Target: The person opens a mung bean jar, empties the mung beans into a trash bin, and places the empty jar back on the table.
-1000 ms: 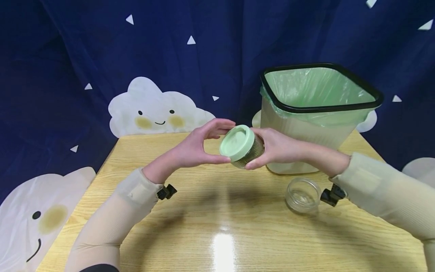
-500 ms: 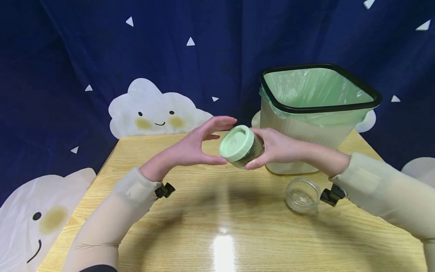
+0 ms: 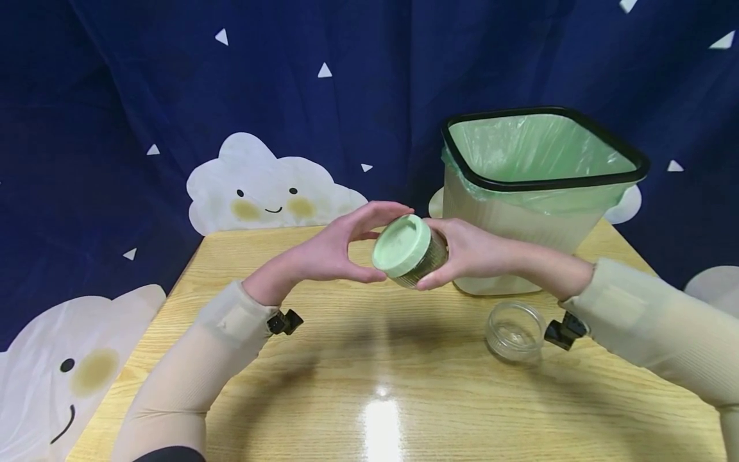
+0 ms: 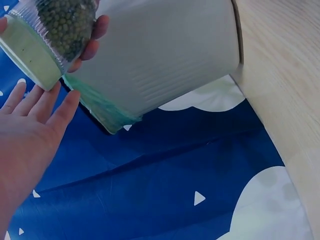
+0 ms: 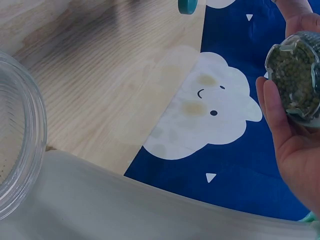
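Observation:
A clear ribbed jar [image 4: 64,27] of green beans with a pale green lid [image 3: 402,246] is held above the table, tilted so that the lid faces left and toward me. My right hand [image 3: 479,249] grips the jar's body, thumb in front and fingers behind. My left hand [image 3: 331,247] curves round the lid, its fingertips at the upper edge and its thumb at the lower edge. Left fingers [image 4: 46,102] meet the lid's rim in the left wrist view. In the right wrist view, the jar's base [image 5: 295,75] shows the beans inside.
A clear round open container [image 3: 515,332] stands on the wooden table [image 3: 323,398], below my right wrist. Behind it is a white bin [image 3: 508,221] with a black rim and green liner. A dark blue curtain [image 3: 369,96] with clouds hangs behind. A small teal object [image 5: 187,6] is partly visible.
My left hand has drawn slightly away from the lid, then come back round it with its fingers farther over the top. The right hand and jar have stayed nearly still.

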Available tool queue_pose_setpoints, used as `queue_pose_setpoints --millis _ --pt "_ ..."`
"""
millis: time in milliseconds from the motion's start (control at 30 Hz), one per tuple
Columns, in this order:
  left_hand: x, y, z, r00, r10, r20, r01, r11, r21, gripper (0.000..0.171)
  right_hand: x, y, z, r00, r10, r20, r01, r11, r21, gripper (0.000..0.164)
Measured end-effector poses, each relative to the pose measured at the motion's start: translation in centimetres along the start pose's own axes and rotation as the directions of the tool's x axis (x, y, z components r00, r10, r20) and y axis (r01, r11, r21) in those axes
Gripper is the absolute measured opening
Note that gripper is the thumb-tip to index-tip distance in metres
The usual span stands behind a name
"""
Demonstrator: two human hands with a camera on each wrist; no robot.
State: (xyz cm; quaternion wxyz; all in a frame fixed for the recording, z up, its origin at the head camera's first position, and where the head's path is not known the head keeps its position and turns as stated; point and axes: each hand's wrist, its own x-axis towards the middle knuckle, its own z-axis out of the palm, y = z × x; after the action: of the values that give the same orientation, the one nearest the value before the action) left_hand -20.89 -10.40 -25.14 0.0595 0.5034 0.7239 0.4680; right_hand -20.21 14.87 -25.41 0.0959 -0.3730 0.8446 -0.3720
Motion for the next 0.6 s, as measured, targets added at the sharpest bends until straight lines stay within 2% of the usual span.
queue_pose_setpoints --millis 167,367,467,600 --pt "0.0 0.0 0.3 0.998 -0.025 -0.06 0.027 0.999 0.043 0.077 -0.1 0.0 0.0 1.0 0.004 -0.004 -0.004 1.0 0.006 0.068" --pt "-0.2 0.1 0.8 0.99 -0.028 -0.139 0.054 0.982 0.183 0.072 -0.1 0.1 -0.1 1.0 0.012 -0.008 -0.012 1.0 0.012 0.069" --pt "-0.2 0.1 1.0 0.988 -0.01 -0.154 0.045 0.972 0.229 0.072 -0.1 0.2 -0.1 1.0 0.008 -0.009 -0.008 1.0 0.018 0.067" --pt "-0.2 0.0 1.1 0.989 -0.014 -0.15 0.048 0.973 0.226 0.075 -0.1 0.4 0.0 1.0 0.004 -0.013 -0.004 1.0 0.017 0.067"
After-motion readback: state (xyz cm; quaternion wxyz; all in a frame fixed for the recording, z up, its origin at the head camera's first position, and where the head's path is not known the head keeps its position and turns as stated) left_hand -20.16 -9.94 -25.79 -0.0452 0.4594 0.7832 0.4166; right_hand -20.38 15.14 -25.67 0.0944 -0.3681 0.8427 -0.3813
